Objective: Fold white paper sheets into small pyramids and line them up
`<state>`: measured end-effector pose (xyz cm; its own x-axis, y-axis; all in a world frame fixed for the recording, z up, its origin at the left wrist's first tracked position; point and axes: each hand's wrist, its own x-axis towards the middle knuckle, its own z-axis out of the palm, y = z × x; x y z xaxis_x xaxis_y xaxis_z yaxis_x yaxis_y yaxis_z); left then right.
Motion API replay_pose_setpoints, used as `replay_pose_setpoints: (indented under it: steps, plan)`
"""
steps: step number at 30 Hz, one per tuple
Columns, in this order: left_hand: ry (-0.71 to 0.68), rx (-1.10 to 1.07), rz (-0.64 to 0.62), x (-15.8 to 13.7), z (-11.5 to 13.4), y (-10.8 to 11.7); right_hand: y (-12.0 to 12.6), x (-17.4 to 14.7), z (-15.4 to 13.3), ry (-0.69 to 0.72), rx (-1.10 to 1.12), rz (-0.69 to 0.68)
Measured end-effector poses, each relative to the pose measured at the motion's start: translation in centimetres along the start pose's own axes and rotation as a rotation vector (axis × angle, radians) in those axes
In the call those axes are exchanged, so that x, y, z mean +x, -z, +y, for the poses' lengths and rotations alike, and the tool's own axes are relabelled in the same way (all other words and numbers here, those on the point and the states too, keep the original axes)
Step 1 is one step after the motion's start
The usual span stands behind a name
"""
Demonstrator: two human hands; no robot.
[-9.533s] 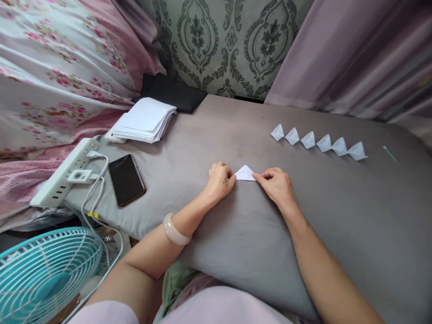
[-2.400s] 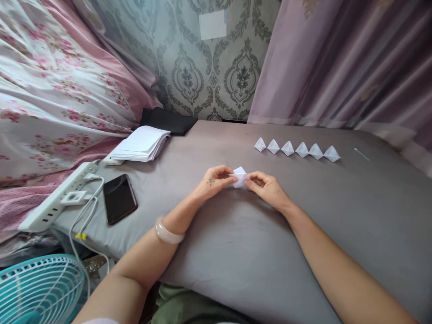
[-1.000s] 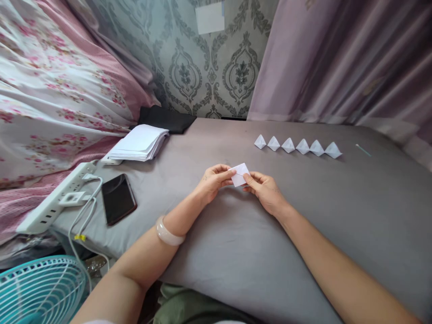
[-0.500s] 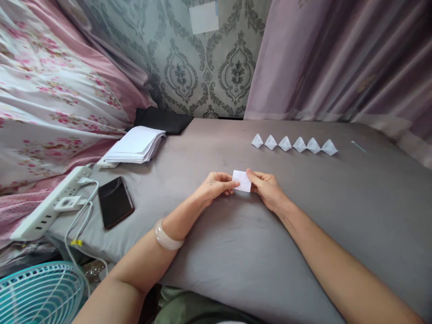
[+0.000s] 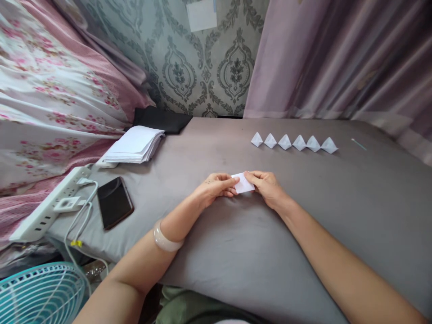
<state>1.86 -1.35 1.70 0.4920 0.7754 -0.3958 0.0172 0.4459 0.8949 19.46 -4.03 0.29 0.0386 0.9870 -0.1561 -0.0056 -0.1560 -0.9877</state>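
A small white square of folded paper is held between my two hands, just above the grey-covered surface. My left hand pinches its left edge, thumb on top and fingers curled beneath. On the other side my right hand grips the upper right part, its thumb lying across the paper; the fingers behind are partly hidden. Farther back stands a row of several folded white paper shapes, pointed at the top. A pale bangle circles my left forearm.
To the left lie a stack of white paper, a black flat item and a phone. A white power strip with cables runs along the left edge, above a blue fan. A thin stick rests far right.
The paper square has turned slightly in my hands and now sits tilted. My right thumb has slid inward over it, and the left thumb has shifted up a little.
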Motion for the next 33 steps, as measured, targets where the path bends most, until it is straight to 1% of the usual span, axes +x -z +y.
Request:
replay_pose_setpoints:
  steps: [2, 4, 7, 10, 12, 15, 18, 20, 22, 24, 26, 30, 33]
  plan:
    - [-0.050, 0.036, 0.031, 0.0, 0.1, 0.1, 0.4, -0.1, -0.3, -0.022, -0.048, -0.074]
    - [-0.096, 0.078, 0.057, 0.0, 0.0, 0.2, 0.6, -0.2, -0.6, -0.019, -0.109, -0.118]
    - [-0.143, 0.069, 0.099, 0.2, -0.2, 0.1, 0.7, -0.5, -1.1, -0.022, -0.161, -0.150]
    - [-0.165, 0.055, 0.187, 0.7, -0.7, 0.2, 0.9, -0.3, -1.0, -0.042, -0.162, -0.166]
    - [-0.173, 0.092, 0.224, 1.2, -1.1, 0.4, 1.0, 0.0, -0.6, -0.029, -0.205, -0.099]
    - [-0.242, 0.220, 0.235, 1.6, -1.8, 0.8, 0.8, 0.3, 0.3, 0.066, -0.385, 0.028]
    - [-0.338, 0.460, 0.289, 1.4, -1.8, 0.9, 0.4, 0.2, 0.8, 0.170, -0.584, 0.110]
    - [-0.389, 0.632, 0.341, 1.2, -1.5, 0.7, 0.0, 0.1, 1.0, 0.221, -0.685, 0.145]
    - [-0.434, 0.767, 0.362, 1.1, -1.1, 0.6, -0.2, 0.0, 1.3, 0.292, -0.790, 0.180]
    - [-0.476, 0.866, 0.347, 1.2, -0.9, 0.6, -0.3, 0.1, 1.6, 0.369, -0.874, 0.218]
    - [-0.520, 0.938, 0.305, 1.2, -0.8, 0.8, -0.3, 0.2, 1.9, 0.432, -0.912, 0.212]
    - [-0.582, 1.010, 0.131, 0.8, -0.8, 1.6, -0.2, -0.3, 1.8, 0.520, -0.967, 0.052]
    - [-0.599, 1.049, 0.021, 0.3, -0.6, 2.3, -0.2, -1.1, 1.2, 0.531, -1.046, -0.020]
